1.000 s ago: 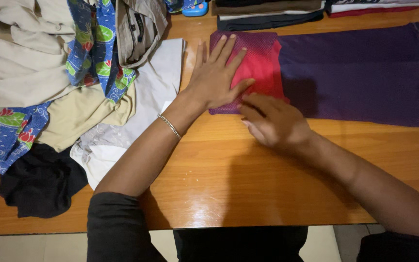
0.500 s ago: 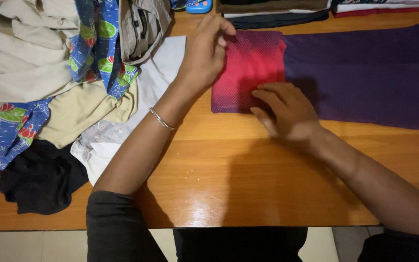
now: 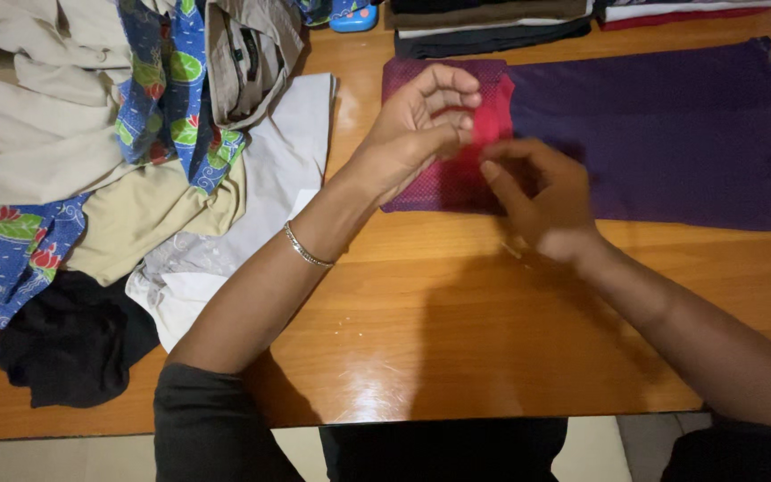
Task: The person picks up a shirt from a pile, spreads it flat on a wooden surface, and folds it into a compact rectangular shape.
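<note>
Near the top centre of the frame, on the wooden table, a long purple garment is lying flat, its folded left end showing a red patch. Both hands are hovering over that folded end. A second ago the left hand was lying flat and spread on the fold, pressing it down; half a second ago it was moving to the fold's upper left corner. Now it is lifting, palm turned up, fingers curling loosely with the thumb coming toward the fingertips. Whether it is pinching a bit of the red cloth or only closing over it, I cannot tell. The right hand, which was resting on the fold's lower edge, is now rising too, its fingers narrowing and pointing up toward the left hand's fingertips; they are looking near the cloth, but any grip is hidden.

So the pressing seems to be over, and the hands appear to be shifting to finer work on the fold.

At the left of the frame a heap of clothes is sprawling: cream, white, black, and a blue patterned cloth. Along the top edge, folded clothes are sitting in a stack. A thin bracelet is circling the left wrist.
</note>
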